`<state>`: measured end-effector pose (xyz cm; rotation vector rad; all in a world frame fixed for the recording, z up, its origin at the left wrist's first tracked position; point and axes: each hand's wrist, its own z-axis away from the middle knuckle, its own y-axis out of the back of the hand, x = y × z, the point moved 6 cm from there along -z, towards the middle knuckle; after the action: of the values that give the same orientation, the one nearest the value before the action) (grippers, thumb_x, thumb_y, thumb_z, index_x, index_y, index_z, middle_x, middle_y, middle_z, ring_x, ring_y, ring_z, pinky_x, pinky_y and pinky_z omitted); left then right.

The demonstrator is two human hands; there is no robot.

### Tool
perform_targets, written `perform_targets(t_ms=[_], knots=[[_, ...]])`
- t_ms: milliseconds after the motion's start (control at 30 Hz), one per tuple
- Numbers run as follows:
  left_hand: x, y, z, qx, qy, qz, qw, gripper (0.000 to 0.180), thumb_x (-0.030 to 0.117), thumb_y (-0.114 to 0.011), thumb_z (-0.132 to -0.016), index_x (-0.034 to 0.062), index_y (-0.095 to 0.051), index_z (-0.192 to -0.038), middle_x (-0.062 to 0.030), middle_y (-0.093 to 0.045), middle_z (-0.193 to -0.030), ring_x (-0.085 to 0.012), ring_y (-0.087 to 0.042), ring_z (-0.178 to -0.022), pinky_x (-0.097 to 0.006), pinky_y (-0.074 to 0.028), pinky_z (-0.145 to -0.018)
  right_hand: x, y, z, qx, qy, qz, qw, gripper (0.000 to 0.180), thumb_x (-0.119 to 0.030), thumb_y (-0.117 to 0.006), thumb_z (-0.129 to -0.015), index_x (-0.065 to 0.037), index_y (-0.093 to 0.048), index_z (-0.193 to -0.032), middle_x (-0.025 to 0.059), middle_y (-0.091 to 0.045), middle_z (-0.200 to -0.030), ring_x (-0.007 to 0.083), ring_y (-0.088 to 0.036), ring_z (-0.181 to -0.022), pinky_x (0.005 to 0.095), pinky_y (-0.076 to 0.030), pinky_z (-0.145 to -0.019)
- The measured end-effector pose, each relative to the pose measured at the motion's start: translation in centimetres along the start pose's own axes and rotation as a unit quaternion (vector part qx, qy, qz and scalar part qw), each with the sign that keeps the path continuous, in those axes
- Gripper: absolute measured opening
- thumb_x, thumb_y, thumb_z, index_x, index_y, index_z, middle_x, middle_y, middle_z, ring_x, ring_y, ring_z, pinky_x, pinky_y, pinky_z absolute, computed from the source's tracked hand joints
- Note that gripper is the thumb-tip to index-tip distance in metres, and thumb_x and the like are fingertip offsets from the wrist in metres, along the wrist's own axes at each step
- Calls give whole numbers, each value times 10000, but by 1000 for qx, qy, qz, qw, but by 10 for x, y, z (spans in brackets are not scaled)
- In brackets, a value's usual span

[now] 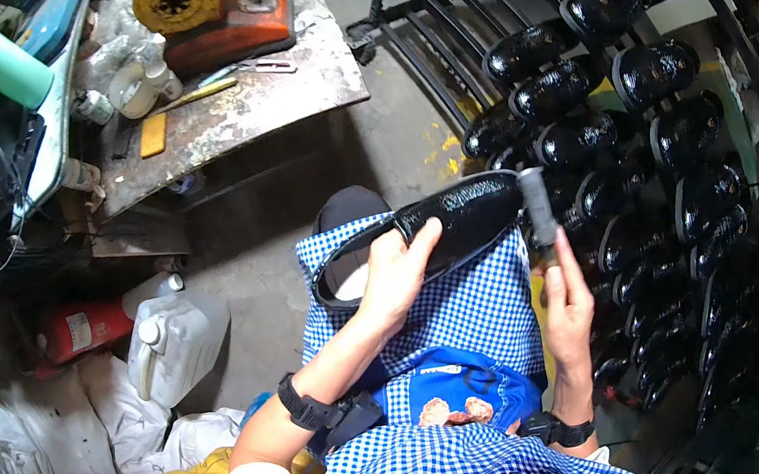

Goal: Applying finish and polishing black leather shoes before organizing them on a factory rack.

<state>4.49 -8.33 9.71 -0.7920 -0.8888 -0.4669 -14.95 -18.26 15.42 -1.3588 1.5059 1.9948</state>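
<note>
A glossy black slip-on shoe (473, 218) lies across my lap, its toe pointing right and its pale insole showing at the left. My left hand (396, 270) grips it at the opening, with the thumb on top of the upper. Beside the toe, my right hand (566, 306) is closed on a tool with a grey oblong head (536, 204). The head stands upright close to the toe's edge; I cannot tell whether they touch. Fingers hide most of the tool's lower part. Beneath the shoe is a blue-and-white checked apron (503, 302).
A rack (435, 34) full of glossy black shoes (660, 74) stands close at my right. Ahead on the left, a worn workbench (267, 115) bears an orange machine (230, 20) and small pots. A white jug (178, 349) and a red container (83, 328) sit on the left.
</note>
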Motion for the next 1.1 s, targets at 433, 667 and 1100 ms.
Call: perform_targets(t_ms=[433,667,1100], knots=[[-29,6,-12,46,-41,73,995,212,225,-521,-939,45,-614,-876,33,-598,-828,-50,-526,-737,-214,-436,-685,-44,-48,4,-10,183,217,959,442,15,-608,-791,-111,-584,-1214,125,-560,-798,289,-580,-634,377,-456,-531],[-28,1,-3,89,-60,35,994,259,240,-514,-944,23,-589,-824,43,-546,-759,-41,-462,-704,-214,-394,-639,-44,-60,8,-37,160,288,944,504,11,-574,-777,-102,-529,-1266,139,-549,-830,286,-577,-688,370,-477,-592],[-34,6,-4,14,-13,96,995,313,260,-423,-983,3,-591,-1044,-2,-590,-962,-83,-517,-876,-246,-426,-811,-54,-46,5,-1,244,220,945,443,33,-587,-765,-103,-603,-1186,117,-540,-747,259,-558,-595,356,-450,-528]])
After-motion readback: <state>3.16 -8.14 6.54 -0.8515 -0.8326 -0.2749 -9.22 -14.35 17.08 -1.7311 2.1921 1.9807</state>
